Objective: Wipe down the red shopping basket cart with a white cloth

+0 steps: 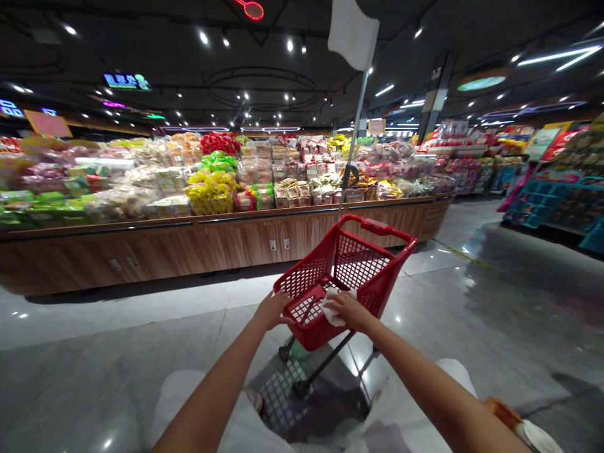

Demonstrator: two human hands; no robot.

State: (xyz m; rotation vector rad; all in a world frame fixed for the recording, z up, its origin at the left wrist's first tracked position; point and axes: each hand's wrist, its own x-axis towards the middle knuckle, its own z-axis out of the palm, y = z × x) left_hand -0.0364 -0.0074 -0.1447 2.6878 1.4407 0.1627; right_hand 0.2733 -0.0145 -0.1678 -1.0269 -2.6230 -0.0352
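Note:
A small red plastic shopping cart (318, 338) with mesh sides stands right before me, its handle turned to the far side. My left hand (272, 309) grips the cart's near left rim, fingers over the edge and thumb apart. Inside the near right rim, my right hand (352, 309) is closed on a crumpled white cloth (333, 309). The cloth touches the basket near its front edge; whether it is paper or fabric I cannot tell. Part of the basket floor is hidden behind the right hand and cloth.
Beyond the cart runs a long wood-fronted display counter (236, 242) heaped with packaged snacks. A pole with a white flag (353, 34) rises behind the cart. Blue racks (550, 201) stand at the right. The cart's wheels (301, 389) rest on grey tiles close to my legs.

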